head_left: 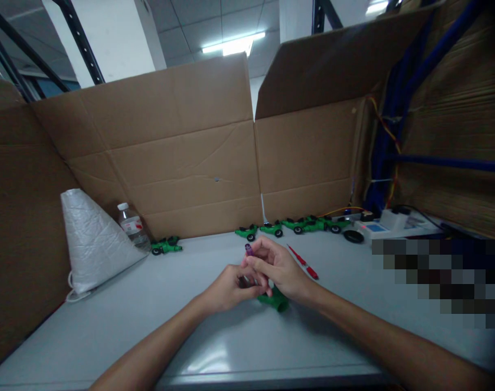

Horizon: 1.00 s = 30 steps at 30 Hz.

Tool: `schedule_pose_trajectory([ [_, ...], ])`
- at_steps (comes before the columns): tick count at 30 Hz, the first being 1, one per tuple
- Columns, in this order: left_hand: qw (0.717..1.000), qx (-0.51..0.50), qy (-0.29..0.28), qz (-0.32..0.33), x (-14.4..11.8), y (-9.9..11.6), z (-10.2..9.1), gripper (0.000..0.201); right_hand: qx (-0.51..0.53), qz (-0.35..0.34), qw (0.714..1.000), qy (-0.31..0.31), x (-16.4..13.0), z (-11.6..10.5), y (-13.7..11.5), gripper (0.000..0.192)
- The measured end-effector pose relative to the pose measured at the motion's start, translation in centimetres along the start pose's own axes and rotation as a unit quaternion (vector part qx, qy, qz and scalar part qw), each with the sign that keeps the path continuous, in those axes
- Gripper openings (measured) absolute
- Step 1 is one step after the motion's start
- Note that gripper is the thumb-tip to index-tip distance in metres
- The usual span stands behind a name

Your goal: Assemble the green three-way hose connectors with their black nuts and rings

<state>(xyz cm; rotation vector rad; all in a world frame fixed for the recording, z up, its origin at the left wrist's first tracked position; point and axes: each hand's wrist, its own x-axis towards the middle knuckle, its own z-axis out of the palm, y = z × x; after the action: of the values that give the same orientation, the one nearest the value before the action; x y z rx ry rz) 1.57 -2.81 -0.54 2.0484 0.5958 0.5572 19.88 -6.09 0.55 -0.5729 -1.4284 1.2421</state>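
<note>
Green plastic shows beneath two hands meeting at the middle of the grey desk: the green toy part rests under them. The right hand pinches a purple-tipped screwdriver; the left hand curls closed around a small dark piece. More green toy cars line the desk's far edge against the cardboard wall.

left hand, right hand, fingertips meeting

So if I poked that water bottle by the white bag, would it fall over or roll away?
Probably it would tip rather easily: the water bottle stands upright, tall and narrow. It looks like thin clear plastic, so likely light; how full it is cannot be told. Once down, its round body could roll on the smooth table, though the white bag close beside it might stop it.
</note>
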Motion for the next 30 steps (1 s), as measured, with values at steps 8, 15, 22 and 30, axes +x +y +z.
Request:
schedule_pose_trajectory([
  [8,0.999,0.027,0.014,-0.022,0.0,-0.4,-0.1,0.041,0.005,-0.013,0.999,0.048,0.2,-0.2,0.5,0.044],
  [15,1.0,0.011,-0.001,-0.016,0.0,0.1,-0.2,0.044,0.022,-0.015,0.999,-0.022,0.2,-0.4,0.5,0.039],
  [22,0.999,0.017,0.015,-0.025,0.0,-0.7,-0.3,0.044,0.015,-0.026,1.0,-0.009,0.3,-0.7,0.1,0.034],
  [30,0.999,0.023,0.008,0.024,0.0,0.7,-0.1,0.035,-0.002,-0.038,0.999,0.003,0.3,-0.1,0.0,0.032],
])
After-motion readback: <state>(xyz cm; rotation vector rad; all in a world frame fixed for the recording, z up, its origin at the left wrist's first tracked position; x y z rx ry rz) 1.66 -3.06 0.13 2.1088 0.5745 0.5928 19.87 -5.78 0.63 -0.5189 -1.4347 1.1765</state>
